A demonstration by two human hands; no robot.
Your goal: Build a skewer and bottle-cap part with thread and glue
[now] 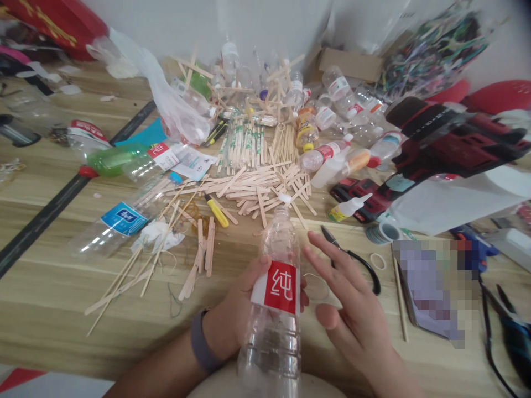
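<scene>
Bottle (271,342) is resting in your left hand (240,301), which is gripping it around the label (282,286), while your right hand (354,304) is hovering just beside it, fingers (337,256) spread.

a white character 纯 stands on the red-and-white label (283,287) of the nearest clear ribbed plastic bottle (271,342) and on another clear plastic bottle (141,168) at left; a blue rectangular label (124,219) is too blurred

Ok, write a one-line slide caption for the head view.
Left hand gripping a clear plastic bottle, right hand open beside it, at a table strewn with wooden sticks.
</scene>
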